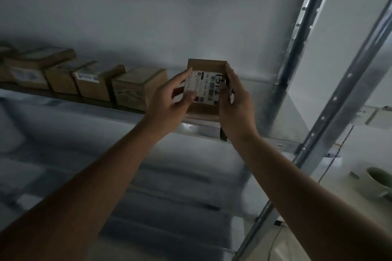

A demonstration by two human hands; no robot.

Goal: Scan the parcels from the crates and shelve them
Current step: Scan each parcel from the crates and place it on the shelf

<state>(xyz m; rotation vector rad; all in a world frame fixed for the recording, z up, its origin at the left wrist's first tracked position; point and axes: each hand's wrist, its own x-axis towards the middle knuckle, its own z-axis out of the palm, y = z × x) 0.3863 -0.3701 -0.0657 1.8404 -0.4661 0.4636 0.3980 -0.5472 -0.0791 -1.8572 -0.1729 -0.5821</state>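
Note:
A small brown cardboard parcel (206, 110) with a white barcode label and black handwritten digits is held up at the front of a metal shelf (244, 136). My left hand (169, 101) grips its left side, thumb on the label. My right hand (235, 99) grips its right side, and a dark object, partly hidden, sticks out under that palm. The parcel's bottom edge sits at the shelf's front lip.
Several brown cardboard boxes (137, 88) stand in a row along the shelf to the left. A perforated metal upright (294, 48) rises right of the parcel, with a second upright (339, 99) nearer. A white cup-like object (379, 178) shows at lower right.

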